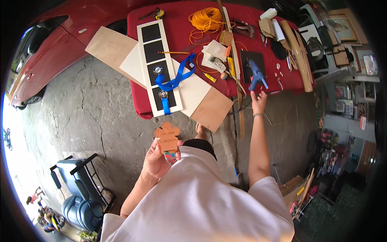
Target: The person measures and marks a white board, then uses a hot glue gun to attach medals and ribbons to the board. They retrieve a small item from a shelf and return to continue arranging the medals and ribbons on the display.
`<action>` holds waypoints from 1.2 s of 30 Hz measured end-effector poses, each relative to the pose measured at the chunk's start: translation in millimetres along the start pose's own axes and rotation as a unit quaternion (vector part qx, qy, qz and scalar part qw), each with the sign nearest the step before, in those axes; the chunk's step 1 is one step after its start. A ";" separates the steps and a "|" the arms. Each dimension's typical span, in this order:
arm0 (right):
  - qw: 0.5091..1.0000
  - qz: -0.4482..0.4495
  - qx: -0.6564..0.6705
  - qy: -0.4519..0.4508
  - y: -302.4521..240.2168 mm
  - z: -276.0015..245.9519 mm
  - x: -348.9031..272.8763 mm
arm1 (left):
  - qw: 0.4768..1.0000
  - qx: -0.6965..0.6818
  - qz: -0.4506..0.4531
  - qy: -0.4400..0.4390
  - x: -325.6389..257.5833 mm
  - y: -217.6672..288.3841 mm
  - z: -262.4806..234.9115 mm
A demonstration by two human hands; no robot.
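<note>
In my left hand (155, 161) is a copper-coloured, flower-shaped medal (167, 135) with raised lettering, its multicoloured patterned ribbon (171, 157) hanging beneath. The fingers are closed round its lower part. My right hand (259, 101) reaches to the table's front edge with its fingers apart, just below a blue glue gun (255, 74). I see nothing held in it. On the table, a long white frame with black panels (151, 52) bears two round silver medals, the upper medal (157, 69) and the lower medal (163, 94), with blue ribbons (174, 83). A pencil (173, 53) lies across the frame.
Brown and white boards (213, 109) stick out past the front edge of the red-covered table (173, 24). Orange cord (206, 20), a tape roll (226, 38), a yellow cutter (231, 66) and a power strip (218, 63) lie farther back. A blue padded chair (80, 201) stands at left.
</note>
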State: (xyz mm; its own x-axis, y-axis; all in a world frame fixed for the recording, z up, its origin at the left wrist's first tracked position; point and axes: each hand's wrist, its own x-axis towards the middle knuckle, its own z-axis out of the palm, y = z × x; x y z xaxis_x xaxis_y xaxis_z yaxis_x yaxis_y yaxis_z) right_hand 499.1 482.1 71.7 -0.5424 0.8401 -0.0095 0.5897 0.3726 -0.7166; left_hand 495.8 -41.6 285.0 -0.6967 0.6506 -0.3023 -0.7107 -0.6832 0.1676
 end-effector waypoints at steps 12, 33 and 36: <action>0.989 -0.061 0.132 -0.021 5.4 23.6 78.2 | 0.989 0.003 0.094 0.111 79.5 -120.5 47.2; 0.918 -0.074 0.227 -0.316 -118.4 -149.7 31.1 | 0.990 0.053 0.081 0.105 117.4 -114.6 63.1; 0.860 -0.118 0.312 -0.386 -154.6 -176.1 -9.5 | 0.991 0.081 0.051 0.089 114.9 -101.3 57.3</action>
State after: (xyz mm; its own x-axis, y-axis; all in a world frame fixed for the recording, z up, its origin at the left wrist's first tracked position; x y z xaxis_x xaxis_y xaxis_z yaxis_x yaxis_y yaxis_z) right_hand 518.4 486.0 305.4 -0.9805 0.1690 -0.1005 0.1038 0.0109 -0.9945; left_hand 482.2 121.3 287.0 -0.7481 0.5015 -0.4346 -0.6534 -0.6711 0.3503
